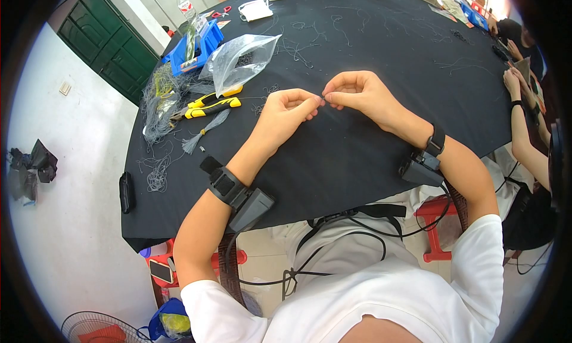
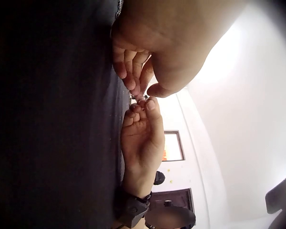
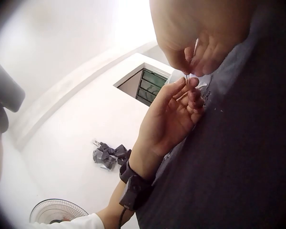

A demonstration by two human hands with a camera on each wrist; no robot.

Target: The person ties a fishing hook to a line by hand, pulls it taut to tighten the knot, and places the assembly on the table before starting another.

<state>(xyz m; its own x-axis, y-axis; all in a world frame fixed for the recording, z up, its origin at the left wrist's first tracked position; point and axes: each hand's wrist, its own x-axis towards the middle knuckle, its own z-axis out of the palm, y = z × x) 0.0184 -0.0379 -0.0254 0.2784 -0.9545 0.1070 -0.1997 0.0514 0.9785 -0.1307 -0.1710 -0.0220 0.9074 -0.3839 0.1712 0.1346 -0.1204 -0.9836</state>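
Note:
Over the black-covered table, my left hand (image 1: 288, 112) and right hand (image 1: 363, 96) meet fingertip to fingertip. Each pinches between thumb and forefinger at a thin strand (image 3: 187, 78), which shows as a fine line between the fingertips in the right wrist view. In the head view only a tiny dark bit shows there; the fingers hide the rest. The left wrist view has the left hand (image 2: 167, 38) above and the right hand (image 2: 142, 140) below, tips almost together. Yellow-and-black pliers (image 1: 211, 109) lie left of my left hand.
Beyond the pliers are a clear plastic bag (image 1: 241, 60), a blue bin (image 1: 208, 45) and a tangle of grey strands (image 1: 159, 108). A tied strand bundle (image 1: 205, 131) lies nearer. Loose strands (image 1: 298, 51) are scattered farther back. Another person's arms (image 1: 524, 122) are at the right edge.

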